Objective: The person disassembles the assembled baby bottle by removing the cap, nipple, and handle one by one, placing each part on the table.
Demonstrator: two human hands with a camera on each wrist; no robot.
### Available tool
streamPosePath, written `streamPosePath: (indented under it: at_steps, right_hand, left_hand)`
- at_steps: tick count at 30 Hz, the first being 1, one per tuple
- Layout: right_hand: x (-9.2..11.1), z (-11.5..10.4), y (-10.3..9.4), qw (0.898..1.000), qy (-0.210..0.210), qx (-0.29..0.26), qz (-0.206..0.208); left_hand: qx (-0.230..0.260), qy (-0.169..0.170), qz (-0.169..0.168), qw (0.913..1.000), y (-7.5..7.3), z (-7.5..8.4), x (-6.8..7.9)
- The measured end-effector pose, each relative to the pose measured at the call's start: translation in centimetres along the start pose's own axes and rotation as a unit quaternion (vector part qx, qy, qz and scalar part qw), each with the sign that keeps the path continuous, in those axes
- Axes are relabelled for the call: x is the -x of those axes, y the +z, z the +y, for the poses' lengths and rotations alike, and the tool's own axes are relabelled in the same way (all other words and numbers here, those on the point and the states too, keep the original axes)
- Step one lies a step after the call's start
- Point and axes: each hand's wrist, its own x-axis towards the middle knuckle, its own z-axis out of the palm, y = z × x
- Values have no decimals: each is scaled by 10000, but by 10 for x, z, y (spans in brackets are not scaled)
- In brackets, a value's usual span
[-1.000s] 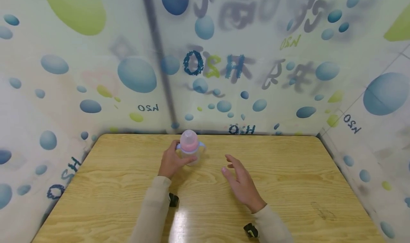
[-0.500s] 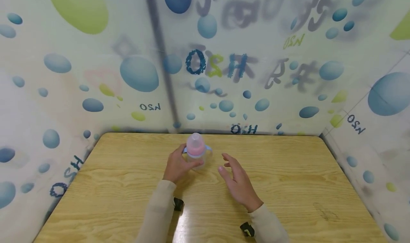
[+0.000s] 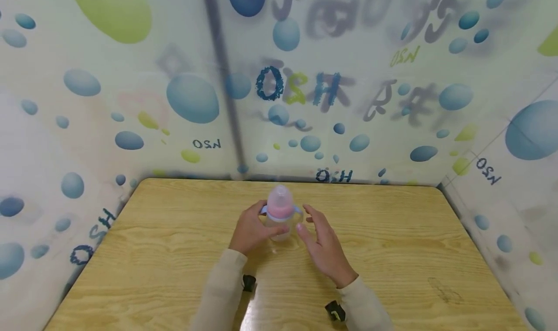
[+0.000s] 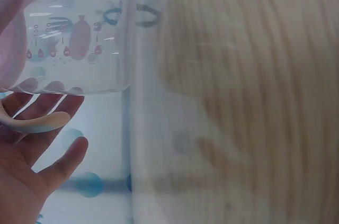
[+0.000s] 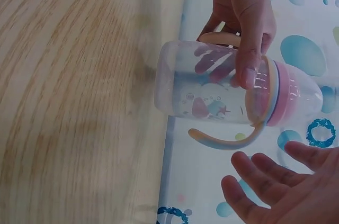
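My left hand holds a clear baby bottle upright, with a pink collar and a see-through dome cap. In the right wrist view, its thumb lies across the front of the bottle, and its fingers show through the clear wall behind. Printed markings are visible on the bottle in the left wrist view. It seems to hang slightly above the tabletop. Two curved handles stick out at its sides. Close to the right-hand handle is my right hand, fingers extended and apart from the bottle.
The wood-grain table reaches back to a wall printed with blue and green dots and letters. Side walls rise to the left and right. Small black devices sit by both wrists.
The left hand has brought the bottle rightward and a little nearer, closing most of the distance to my right hand. My right hand stays almost in place. The view has shifted slightly.
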Motion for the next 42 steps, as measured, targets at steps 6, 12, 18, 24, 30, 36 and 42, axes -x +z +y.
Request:
streamPosePath:
  at_steps: [6, 12, 18, 24, 30, 36, 42]
  right_hand:
    - [-2, -3, -2, 9999, -56, 71, 46]
    - [-4, -7, -5, 9999, -47, -80, 48]
    - [-4, -10, -8, 9997, -89, -199, 85]
    - [-3, -13, -11, 9985, -167, -513, 110]
    - [-2, -16, -14, 9956, -329, -866, 112]
    - [-2, -14, -16, 9953, -435, -845, 189]
    - [0, -15, -20, 9949, -420, -893, 215]
  left_hand:
    - [-152, 152, -151, 9997, 4, 13, 4]
    - [-233, 260, -285, 9990, 8, 23, 8]
    - [-83, 369, -321, 9988, 11, 31, 13]
    - [164, 326, -360, 9987, 14, 37, 17]
    - [711, 470, -335, 9958, 16, 39, 23]
    - [887, 584, -240, 9941, 19, 39, 26]
    - [739, 614, -217, 9951, 20, 42, 28]
